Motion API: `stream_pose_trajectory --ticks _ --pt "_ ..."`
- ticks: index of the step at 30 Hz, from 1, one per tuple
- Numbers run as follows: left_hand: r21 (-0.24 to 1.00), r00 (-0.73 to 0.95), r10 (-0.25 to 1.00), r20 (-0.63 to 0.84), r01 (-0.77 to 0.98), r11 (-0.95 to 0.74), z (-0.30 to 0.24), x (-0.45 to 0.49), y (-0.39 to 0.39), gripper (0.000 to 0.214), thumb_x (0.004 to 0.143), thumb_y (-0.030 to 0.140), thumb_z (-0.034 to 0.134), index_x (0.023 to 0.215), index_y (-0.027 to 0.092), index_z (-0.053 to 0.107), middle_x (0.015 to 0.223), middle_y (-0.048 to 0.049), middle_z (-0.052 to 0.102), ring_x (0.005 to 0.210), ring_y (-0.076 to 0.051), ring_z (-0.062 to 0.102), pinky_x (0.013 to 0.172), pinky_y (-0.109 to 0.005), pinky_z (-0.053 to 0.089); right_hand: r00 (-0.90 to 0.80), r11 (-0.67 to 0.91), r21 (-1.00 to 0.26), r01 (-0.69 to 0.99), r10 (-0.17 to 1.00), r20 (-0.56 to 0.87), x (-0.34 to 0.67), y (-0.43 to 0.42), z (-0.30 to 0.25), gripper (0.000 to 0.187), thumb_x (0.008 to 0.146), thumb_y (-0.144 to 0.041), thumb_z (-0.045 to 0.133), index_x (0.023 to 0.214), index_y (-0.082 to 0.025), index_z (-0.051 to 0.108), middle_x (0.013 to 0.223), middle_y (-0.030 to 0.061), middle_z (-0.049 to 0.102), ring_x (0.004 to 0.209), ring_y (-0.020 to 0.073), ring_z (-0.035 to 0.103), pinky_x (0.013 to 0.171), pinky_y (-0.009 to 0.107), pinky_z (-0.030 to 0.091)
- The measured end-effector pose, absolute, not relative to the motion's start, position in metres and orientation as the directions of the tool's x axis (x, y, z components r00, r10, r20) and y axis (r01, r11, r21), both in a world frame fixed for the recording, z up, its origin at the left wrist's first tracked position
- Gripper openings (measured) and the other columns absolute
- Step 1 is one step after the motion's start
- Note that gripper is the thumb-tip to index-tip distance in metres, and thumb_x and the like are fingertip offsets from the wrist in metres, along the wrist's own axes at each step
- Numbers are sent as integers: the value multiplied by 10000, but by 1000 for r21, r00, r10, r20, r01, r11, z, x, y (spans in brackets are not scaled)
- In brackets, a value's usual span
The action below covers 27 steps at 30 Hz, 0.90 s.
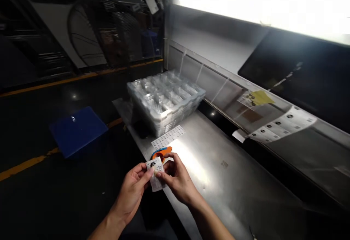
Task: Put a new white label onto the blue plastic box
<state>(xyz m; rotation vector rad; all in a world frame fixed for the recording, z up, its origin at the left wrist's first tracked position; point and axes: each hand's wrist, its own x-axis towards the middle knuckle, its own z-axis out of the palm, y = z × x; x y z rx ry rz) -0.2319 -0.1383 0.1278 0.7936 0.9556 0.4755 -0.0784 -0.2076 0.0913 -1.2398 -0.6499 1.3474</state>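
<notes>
Both hands meet over the near edge of a steel worktable [218, 152]. My left hand [132, 191] and my right hand [177, 178] pinch a small white label strip [155, 172] with dark print between thumbs and fingers. Just beyond the fingers lies an orange and blue tool [162, 152] on the table. A white sheet of small labels [168, 137] lies flat a little farther back.
A stack of clear plastic trays [165, 99] stands at the table's far end. A long label strip [281, 125] and a yellow note [261, 97] hang on the back panel. A blue bin [78, 129] sits on the dark floor left, with yellow floor lines.
</notes>
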Motion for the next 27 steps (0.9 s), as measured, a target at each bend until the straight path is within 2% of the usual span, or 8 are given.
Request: stream_pose_trajectory --ticks 5,8,13,15,17,20,24,27 --pt "803 374 759 -532 -61 593 130 -302 -127 381 833 437 827 980 119 678 977 -117 757 838 -189 704 758 -263 571 -29 -310 -883 -353 947 -321 -140 -178 100 571 817 -402 866 1209 -174 519 903 16 623 798 141 578 697 263 482" --pt "839 292 811 -506 -48 541 123 -366 -107 404 880 484 757 1029 124 653 992 -133 760 817 -218 721 741 -319 598 -108 -377 -854 -359 925 -363 -194 -146 102 585 827 -439 859 1226 -156 540 843 9 635 770 130 595 712 245 485" --pt "942 141 965 -221 288 173 100 -501 -62 241 970 418 662 1009 181 687 962 -73 757 863 -207 728 781 -290 588 -121 -536 -726 -431 831 -542 -314 -88 84 496 834 -480 849 1064 -96 634 675 14 623 505 57 478 470 159 309" --pt "894 235 972 -5 436 -100 94 -552 -42 103 982 285 648 1018 238 732 1001 -30 748 932 -175 706 860 -258 557 -177 -614 -579 -537 753 -634 -367 -67 74 531 872 -583 769 1055 -108 617 710 44 652 480 80 505 428 165 303" --pt "792 409 898 163 488 -366 92 -595 -19 204 975 145 617 1041 288 749 1065 1 735 1030 -155 663 953 -243 515 -288 -676 -385 -628 662 -692 -413 -47 67 566 897 -658 683 1028 -112 606 806 88 680 574 139 617 456 195 414" --pt "639 632 737 237 470 -609 96 -641 20 340 922 -2 599 1086 269 723 1124 -12 713 1100 -169 601 979 -264 486 -423 -710 -177 -682 580 -697 -460 -18 65 532 892 -588 682 973 -63 656 876 136 678 708 191 686 545 253 529" --pt "554 794 572 206 387 -737 96 -667 82 269 895 -52 578 1015 176 654 1068 -61 689 1039 -188 573 894 -306 486 -384 -670 -150 -727 578 -720 -485 23 60 364 749 -309 793 970 -29 719 895 155 691 746 195 698 653 283 575" --pt "529 848 502 170 351 -773 88 -674 136 255 914 -22 566 1039 181 656 1095 -44 706 1053 -197 582 917 -347 476 -333 -661 -172 -730 564 -756 -493 68 45 335 707 -299 852 893 -52 722 794 109 672 675 159 663 662 280 568"
